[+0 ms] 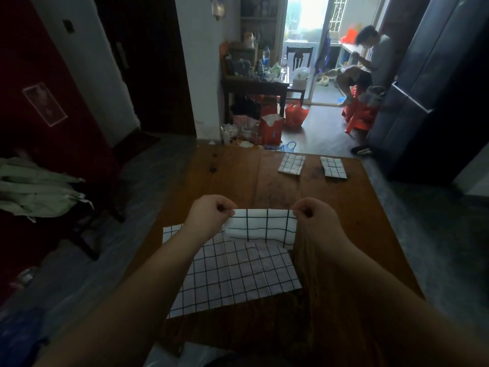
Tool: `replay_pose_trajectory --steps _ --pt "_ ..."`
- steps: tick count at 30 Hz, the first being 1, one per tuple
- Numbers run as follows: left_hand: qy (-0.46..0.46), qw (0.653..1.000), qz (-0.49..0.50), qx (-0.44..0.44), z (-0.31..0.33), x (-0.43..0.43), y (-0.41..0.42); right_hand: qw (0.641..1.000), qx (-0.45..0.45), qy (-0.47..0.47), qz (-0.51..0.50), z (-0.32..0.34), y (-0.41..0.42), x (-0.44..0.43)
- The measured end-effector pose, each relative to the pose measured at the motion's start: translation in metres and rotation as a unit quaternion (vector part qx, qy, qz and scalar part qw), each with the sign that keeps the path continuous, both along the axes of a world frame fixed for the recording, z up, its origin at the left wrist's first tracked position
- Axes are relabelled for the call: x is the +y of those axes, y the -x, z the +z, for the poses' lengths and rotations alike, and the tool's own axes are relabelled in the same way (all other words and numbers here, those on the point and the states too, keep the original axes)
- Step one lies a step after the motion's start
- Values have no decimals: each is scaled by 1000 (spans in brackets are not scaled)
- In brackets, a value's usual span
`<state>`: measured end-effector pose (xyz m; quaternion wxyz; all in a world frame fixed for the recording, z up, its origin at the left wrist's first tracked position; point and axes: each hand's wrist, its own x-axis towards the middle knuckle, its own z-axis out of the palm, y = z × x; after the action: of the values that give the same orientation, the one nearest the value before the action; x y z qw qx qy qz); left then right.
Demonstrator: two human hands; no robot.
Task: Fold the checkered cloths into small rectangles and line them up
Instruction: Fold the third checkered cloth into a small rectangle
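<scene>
I hold a folded white checkered cloth [262, 226] stretched between both hands above the wooden table [238, 176]. My left hand [211, 213] pinches its left top corner and my right hand [315, 214] pinches its right top corner. Under it a larger checkered cloth [232, 274] lies spread flat on the table's near part. Two small folded checkered rectangles rest side by side at the far edge: one [291, 163] on the left, the other [333, 167] on the right.
A chair with pale clothes [37, 192] stands to the left of the table. A dark cabinet [434, 88] is at the right. Beyond the table are a cluttered desk [254, 83], red bags [296, 115] on the floor, and a person sitting by the doorway [367, 64].
</scene>
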<state>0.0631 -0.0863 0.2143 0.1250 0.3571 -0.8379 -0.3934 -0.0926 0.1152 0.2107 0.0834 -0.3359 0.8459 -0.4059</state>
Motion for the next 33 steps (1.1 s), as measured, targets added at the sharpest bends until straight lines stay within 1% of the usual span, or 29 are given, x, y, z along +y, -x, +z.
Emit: replay_pose_trajectory --steps 6,9,11,12,15,16,19,20,22,25,28,30,33 --pt "30 998 -1 -63 -2 -5 2 996 70 -11 48 0 0 -3" --pt "46 996 -38 -71 -2 -10 -4 992 117 -7 55 0 0 -9" --pt "88 990 -87 -64 -2 -17 -10 994 97 13 56 4 -3 -12" --pt "92 988 -111 -60 -1 -20 -12 994 84 22 59 6 -5 -13" --pt "10 983 -175 -59 5 -21 -14 992 81 52 79 13 -13 -18" --pt "-4 979 -194 -61 7 -19 -13 991 81 59 89 15 -16 -21" --pt "16 965 -254 -66 11 -11 -8 990 68 71 104 18 -23 -29" --pt "10 962 -268 -60 12 -8 -7 990 60 79 105 20 -25 -31" --pt "-30 957 -284 -51 13 -6 -7 989 45 97 100 24 -30 -34" --pt "-81 958 -273 -26 11 -7 -11 992 8 87 91 26 -28 -37" --pt "-151 964 -218 16 4 -16 -18 992 -61 17 110 20 -22 -34" --pt "-174 964 -196 38 2 -23 -25 990 -62 -8 124 14 -20 -32" --pt "-219 954 -198 44 0 -31 -35 992 -56 2 111 10 -24 -36"
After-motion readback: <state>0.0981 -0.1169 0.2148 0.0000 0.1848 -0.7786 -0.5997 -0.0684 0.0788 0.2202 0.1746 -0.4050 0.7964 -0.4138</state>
